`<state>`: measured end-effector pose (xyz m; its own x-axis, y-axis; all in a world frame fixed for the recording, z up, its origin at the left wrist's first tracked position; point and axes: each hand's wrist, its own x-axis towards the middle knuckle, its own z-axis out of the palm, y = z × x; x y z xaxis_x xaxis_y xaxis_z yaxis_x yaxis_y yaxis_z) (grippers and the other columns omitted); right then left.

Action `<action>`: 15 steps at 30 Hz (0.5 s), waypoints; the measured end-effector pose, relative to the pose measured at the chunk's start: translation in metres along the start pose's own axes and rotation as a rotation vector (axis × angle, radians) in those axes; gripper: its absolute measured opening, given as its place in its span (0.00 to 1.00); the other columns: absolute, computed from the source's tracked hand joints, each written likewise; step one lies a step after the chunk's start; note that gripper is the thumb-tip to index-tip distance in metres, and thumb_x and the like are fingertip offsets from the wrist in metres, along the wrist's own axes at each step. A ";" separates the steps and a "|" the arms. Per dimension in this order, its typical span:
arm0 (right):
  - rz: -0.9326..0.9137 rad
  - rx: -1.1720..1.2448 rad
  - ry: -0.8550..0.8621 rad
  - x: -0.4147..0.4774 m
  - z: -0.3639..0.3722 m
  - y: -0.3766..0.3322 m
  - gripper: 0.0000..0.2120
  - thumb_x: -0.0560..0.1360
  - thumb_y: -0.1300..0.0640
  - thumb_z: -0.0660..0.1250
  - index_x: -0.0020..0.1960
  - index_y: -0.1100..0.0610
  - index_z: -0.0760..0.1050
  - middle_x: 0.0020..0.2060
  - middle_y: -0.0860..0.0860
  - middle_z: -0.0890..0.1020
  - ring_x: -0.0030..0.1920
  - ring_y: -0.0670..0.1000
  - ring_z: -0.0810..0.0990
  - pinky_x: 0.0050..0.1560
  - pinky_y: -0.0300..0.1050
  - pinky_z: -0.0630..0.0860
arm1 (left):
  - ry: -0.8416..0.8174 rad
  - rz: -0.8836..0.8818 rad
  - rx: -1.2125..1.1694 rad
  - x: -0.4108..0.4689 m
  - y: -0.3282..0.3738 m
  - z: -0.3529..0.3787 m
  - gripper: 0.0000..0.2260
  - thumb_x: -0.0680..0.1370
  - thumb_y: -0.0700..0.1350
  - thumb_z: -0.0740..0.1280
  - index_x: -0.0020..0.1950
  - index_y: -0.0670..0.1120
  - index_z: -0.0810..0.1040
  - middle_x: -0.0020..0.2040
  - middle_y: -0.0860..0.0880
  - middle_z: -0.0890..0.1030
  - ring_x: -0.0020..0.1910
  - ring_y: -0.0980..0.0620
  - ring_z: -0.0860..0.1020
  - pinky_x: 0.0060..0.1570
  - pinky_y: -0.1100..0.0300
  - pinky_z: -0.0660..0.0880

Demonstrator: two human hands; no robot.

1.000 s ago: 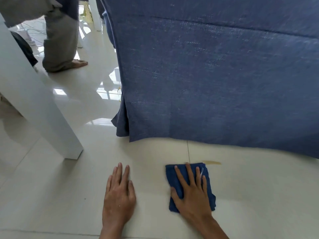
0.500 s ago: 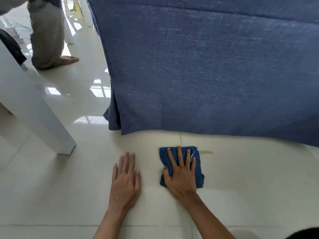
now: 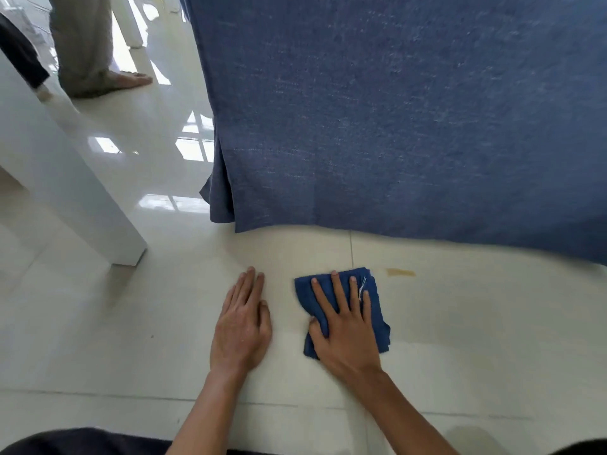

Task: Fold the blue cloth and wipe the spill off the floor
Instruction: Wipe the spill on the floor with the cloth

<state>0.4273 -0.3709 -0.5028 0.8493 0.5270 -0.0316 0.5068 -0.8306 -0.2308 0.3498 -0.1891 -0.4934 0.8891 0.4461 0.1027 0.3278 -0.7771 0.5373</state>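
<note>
A folded dark blue cloth (image 3: 377, 318) lies flat on the pale tiled floor (image 3: 492, 339). My right hand (image 3: 345, 326) rests palm down on top of it, fingers spread and pressing it to the tile. A small brownish spill streak (image 3: 400, 272) shows on the floor just beyond the cloth's far right corner, apart from the cloth. My left hand (image 3: 243, 326) lies flat on the bare floor to the left of the cloth, fingers together, holding nothing.
A large blue fabric drape (image 3: 394, 110) hangs down to the floor right behind the cloth. A white furniture leg (image 3: 72, 192) stands at the left. Another person's trouser leg and bare foot (image 3: 108, 80) are at the far left. My dark-clothed knees edge the bottom.
My right hand has slid the cloth forward along the floor, nearer the drape and the spill streak. My left hand stays planted on the tile. The camera has pulled back a little.
</note>
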 end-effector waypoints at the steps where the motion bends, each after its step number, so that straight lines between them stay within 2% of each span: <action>1: -0.064 0.006 -0.011 -0.012 -0.001 0.011 0.33 0.79 0.41 0.49 0.81 0.41 0.42 0.81 0.48 0.43 0.80 0.56 0.38 0.78 0.59 0.40 | 0.002 -0.002 -0.001 0.000 -0.001 0.000 0.25 0.81 0.42 0.57 0.78 0.48 0.59 0.80 0.52 0.56 0.79 0.57 0.51 0.77 0.61 0.47; 3: -0.025 -0.001 -0.006 -0.017 -0.004 0.031 0.32 0.79 0.41 0.50 0.81 0.41 0.44 0.81 0.48 0.44 0.81 0.55 0.40 0.78 0.59 0.41 | 0.009 -0.004 0.000 0.000 -0.002 0.001 0.25 0.81 0.42 0.57 0.78 0.48 0.60 0.80 0.52 0.57 0.79 0.57 0.52 0.77 0.61 0.47; 5: 0.167 -0.017 0.025 0.004 -0.008 0.025 0.32 0.79 0.41 0.45 0.81 0.43 0.42 0.81 0.51 0.44 0.80 0.59 0.40 0.79 0.61 0.40 | 0.014 -0.006 0.006 0.000 0.000 0.000 0.24 0.81 0.42 0.57 0.78 0.47 0.61 0.80 0.51 0.57 0.79 0.56 0.53 0.77 0.60 0.48; 7: 0.298 -0.013 -0.003 0.025 -0.009 0.000 0.31 0.81 0.40 0.43 0.80 0.44 0.37 0.81 0.53 0.39 0.80 0.61 0.37 0.78 0.62 0.37 | 0.008 -0.003 0.009 0.001 0.002 0.000 0.24 0.80 0.42 0.58 0.78 0.47 0.62 0.79 0.50 0.58 0.79 0.54 0.54 0.77 0.58 0.50; 9: 0.227 -0.015 0.002 0.018 -0.001 -0.018 0.31 0.82 0.39 0.44 0.80 0.43 0.35 0.80 0.54 0.37 0.79 0.62 0.35 0.77 0.62 0.36 | 0.006 -0.010 0.007 -0.001 0.004 -0.002 0.24 0.81 0.42 0.58 0.78 0.46 0.62 0.79 0.50 0.59 0.79 0.54 0.54 0.78 0.58 0.51; 12: -0.043 -0.002 0.000 -0.028 0.002 0.000 0.31 0.81 0.39 0.48 0.81 0.40 0.41 0.81 0.50 0.42 0.80 0.58 0.39 0.77 0.59 0.39 | 0.010 -0.014 0.000 0.000 0.005 -0.003 0.24 0.80 0.41 0.58 0.77 0.45 0.63 0.79 0.49 0.60 0.79 0.53 0.56 0.77 0.57 0.52; 13: -0.068 -0.011 0.005 -0.037 0.002 0.011 0.31 0.81 0.39 0.50 0.81 0.40 0.43 0.82 0.49 0.44 0.81 0.57 0.40 0.77 0.59 0.40 | 0.015 -0.019 -0.003 0.000 0.005 -0.003 0.24 0.80 0.40 0.59 0.77 0.45 0.63 0.79 0.48 0.60 0.79 0.52 0.56 0.77 0.57 0.52; 15: 0.065 -0.031 0.026 -0.027 0.001 0.019 0.31 0.81 0.39 0.48 0.81 0.40 0.43 0.82 0.49 0.45 0.81 0.58 0.41 0.78 0.58 0.39 | 0.027 -0.017 -0.004 -0.001 0.005 -0.003 0.24 0.80 0.40 0.59 0.76 0.45 0.64 0.79 0.48 0.61 0.78 0.52 0.57 0.77 0.56 0.53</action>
<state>0.4143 -0.4010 -0.5074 0.8838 0.4675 -0.0205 0.4546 -0.8681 -0.1993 0.3500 -0.1921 -0.4880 0.8744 0.4713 0.1158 0.3416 -0.7672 0.5429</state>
